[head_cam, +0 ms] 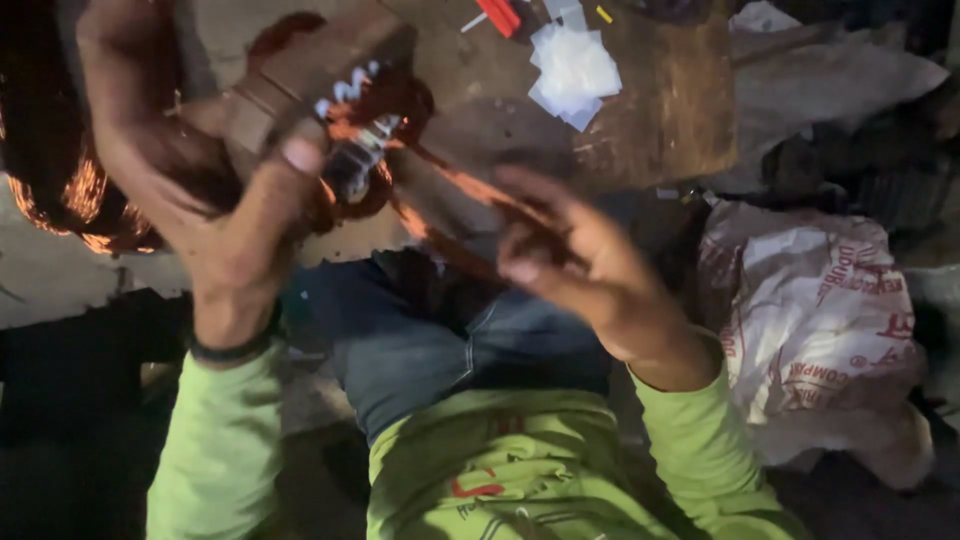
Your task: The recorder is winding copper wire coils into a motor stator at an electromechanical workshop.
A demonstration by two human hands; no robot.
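My left hand [215, 190] grips a brown block-shaped motor core [310, 75] wound with copper wire coils [365, 150] and fitted with small white sleeves. A strand of copper wire [470, 190] runs from the coils to my right hand [570, 260], which pinches and pulls it taut. The right hand is blurred by motion. Both hands are raised over my lap, in blue jeans and lime-green sleeves.
A brown wooden board [670, 110] lies ahead with white paper pieces [575, 65] and a red tool [500, 15]. A large copper coil [60, 190] glows at the left. A white printed sack [820, 320] lies at the right. The surroundings are dark.
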